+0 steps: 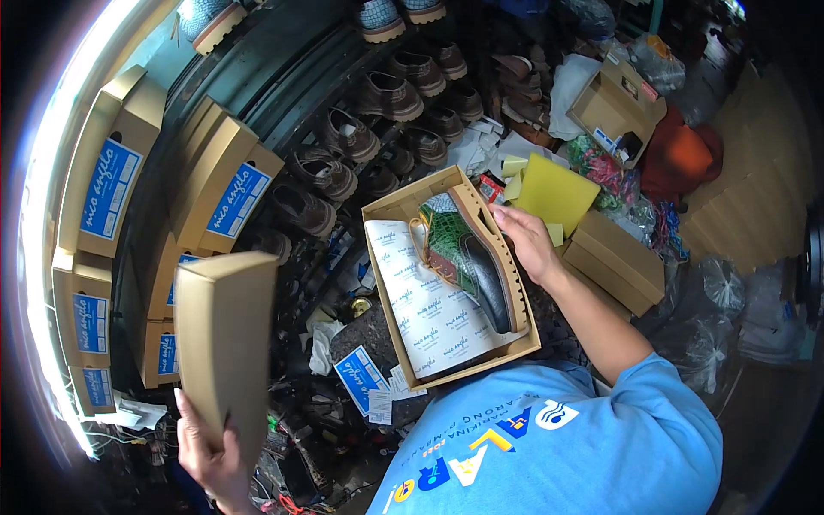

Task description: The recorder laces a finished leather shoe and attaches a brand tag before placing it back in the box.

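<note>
My left hand point(209, 457) grips a brown cardboard box lid point(221, 343) by its lower end, raised upright at the left. In front of my body is an open shoe box point(521, 346), its right side held by my right hand point(525, 243), with the thumb at the rim. Inside, a lace-up shoe point(468, 262) lies on its side, its sole toward the right wall. It has a black toe, green scaly-textured panels, brown parts and yellowish laces. White printed wrapping paper point(421, 300) covers the left part of the box; what lies beneath is hidden.
Stacked shoe boxes point(227, 193) with blue labels stand at the left. Rows of brown shoes point(390, 94) fill a dark rack ahead. To the right are yellow sheets point(554, 197), a closed carton point(614, 262), an open box point(614, 107) and plastic bags point(717, 335). A blue label card point(360, 378) lies below.
</note>
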`<move>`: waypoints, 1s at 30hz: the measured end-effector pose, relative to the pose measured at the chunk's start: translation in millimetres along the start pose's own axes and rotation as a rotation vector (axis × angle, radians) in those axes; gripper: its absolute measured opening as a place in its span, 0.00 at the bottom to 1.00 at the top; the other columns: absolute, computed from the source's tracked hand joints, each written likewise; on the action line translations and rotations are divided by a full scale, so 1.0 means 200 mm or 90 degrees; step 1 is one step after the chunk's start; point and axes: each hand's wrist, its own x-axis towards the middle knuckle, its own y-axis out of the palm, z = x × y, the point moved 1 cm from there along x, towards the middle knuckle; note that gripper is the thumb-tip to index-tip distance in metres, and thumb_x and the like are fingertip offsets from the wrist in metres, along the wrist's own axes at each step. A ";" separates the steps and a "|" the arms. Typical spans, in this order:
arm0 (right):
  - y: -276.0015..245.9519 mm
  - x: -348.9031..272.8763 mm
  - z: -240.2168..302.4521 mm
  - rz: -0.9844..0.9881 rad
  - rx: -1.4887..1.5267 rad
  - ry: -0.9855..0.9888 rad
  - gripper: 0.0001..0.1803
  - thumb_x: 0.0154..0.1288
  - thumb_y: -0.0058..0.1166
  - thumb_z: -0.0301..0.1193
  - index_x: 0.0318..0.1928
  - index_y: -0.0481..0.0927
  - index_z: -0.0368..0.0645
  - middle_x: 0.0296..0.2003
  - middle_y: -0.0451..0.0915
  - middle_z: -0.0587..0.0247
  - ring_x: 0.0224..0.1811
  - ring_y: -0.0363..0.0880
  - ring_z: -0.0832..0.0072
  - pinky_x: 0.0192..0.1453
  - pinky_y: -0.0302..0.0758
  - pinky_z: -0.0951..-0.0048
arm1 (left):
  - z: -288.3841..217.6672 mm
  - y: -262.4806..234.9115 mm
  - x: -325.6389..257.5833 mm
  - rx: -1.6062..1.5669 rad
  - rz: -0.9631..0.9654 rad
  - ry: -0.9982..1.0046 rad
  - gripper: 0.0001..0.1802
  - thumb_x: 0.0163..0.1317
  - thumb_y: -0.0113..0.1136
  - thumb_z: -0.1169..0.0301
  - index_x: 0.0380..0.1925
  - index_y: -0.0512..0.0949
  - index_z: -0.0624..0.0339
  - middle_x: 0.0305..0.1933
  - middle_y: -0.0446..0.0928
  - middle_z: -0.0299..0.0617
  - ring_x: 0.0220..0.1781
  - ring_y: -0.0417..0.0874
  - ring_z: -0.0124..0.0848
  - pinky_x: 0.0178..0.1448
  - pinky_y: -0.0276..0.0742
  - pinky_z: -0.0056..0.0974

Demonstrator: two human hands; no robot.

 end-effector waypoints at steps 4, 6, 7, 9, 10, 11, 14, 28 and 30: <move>0.05 0.06 0.09 -0.075 0.038 0.022 0.17 0.79 0.49 0.38 0.48 0.83 0.35 0.35 0.80 0.73 0.35 0.72 0.87 0.42 0.71 0.80 | -0.17 0.12 0.32 -0.243 0.008 -0.032 0.35 0.66 0.60 0.59 0.66 0.70 0.75 0.56 0.76 0.53 0.55 0.77 0.36 0.60 0.72 0.39; 0.03 0.12 0.07 -0.114 0.019 0.023 0.20 0.78 0.51 0.44 0.40 0.83 0.39 0.28 0.73 0.76 0.28 0.65 0.87 0.33 0.64 0.77 | -0.14 0.44 0.46 -0.608 0.136 -0.277 0.25 0.70 0.57 0.64 0.61 0.75 0.73 0.58 0.79 0.45 0.57 0.77 0.31 0.65 0.69 0.37; 0.04 0.14 0.07 -0.104 0.023 0.017 0.20 0.78 0.51 0.44 0.40 0.83 0.39 0.28 0.73 0.76 0.28 0.65 0.87 0.33 0.64 0.77 | -0.03 0.63 0.49 -0.660 0.229 -0.311 0.23 0.71 0.56 0.65 0.60 0.77 0.71 0.59 0.80 0.44 0.57 0.78 0.29 0.66 0.69 0.36; 0.04 0.19 0.04 -0.081 -0.034 0.089 0.30 0.75 0.50 0.53 0.57 0.81 0.38 0.33 0.69 0.73 0.25 0.62 0.87 0.28 0.60 0.83 | -0.09 1.09 0.56 -0.790 0.272 -0.355 0.24 0.73 0.53 0.61 0.60 0.76 0.69 0.58 0.80 0.45 0.58 0.79 0.30 0.64 0.72 0.37; 0.01 0.21 0.02 -0.072 -0.064 0.083 0.33 0.75 0.47 0.57 0.56 0.80 0.38 0.35 0.72 0.70 0.24 0.66 0.85 0.28 0.63 0.82 | -0.26 1.19 0.58 -0.844 0.332 -0.526 0.25 0.74 0.52 0.59 0.59 0.76 0.69 0.56 0.81 0.46 0.57 0.80 0.31 0.63 0.73 0.38; 0.05 0.20 0.06 -0.067 -0.067 0.081 0.33 0.75 0.47 0.57 0.56 0.80 0.38 0.35 0.72 0.70 0.24 0.66 0.85 0.28 0.63 0.82 | -0.32 1.32 0.58 -0.852 0.349 -0.570 0.25 0.75 0.50 0.58 0.60 0.76 0.67 0.55 0.81 0.46 0.56 0.80 0.32 0.61 0.73 0.38; 0.10 0.17 0.15 0.142 0.111 0.166 0.33 0.76 0.44 0.55 0.58 0.77 0.35 0.50 0.82 0.58 0.50 0.81 0.75 0.51 0.77 0.72 | -0.46 1.48 0.55 -0.888 0.407 -0.477 0.27 0.76 0.48 0.58 0.65 0.72 0.66 0.57 0.80 0.45 0.53 0.82 0.31 0.58 0.75 0.36; -0.05 -0.42 -0.06 -0.011 -0.280 -0.042 0.32 0.77 0.47 0.42 0.71 0.66 0.32 0.52 0.77 0.53 0.53 0.73 0.70 0.63 0.68 0.71 | -0.59 1.42 -0.04 -0.926 0.300 -0.446 0.35 0.78 0.46 0.52 0.75 0.60 0.65 0.73 0.68 0.47 0.70 0.72 0.32 0.73 0.64 0.35; -0.05 -0.38 -0.11 -0.024 -0.157 -0.006 0.32 0.76 0.48 0.42 0.71 0.66 0.32 0.51 0.79 0.54 0.53 0.75 0.71 0.62 0.69 0.71 | -0.57 1.51 -0.06 -0.895 0.266 -0.493 0.34 0.77 0.46 0.51 0.72 0.64 0.65 0.68 0.73 0.46 0.65 0.76 0.32 0.69 0.69 0.36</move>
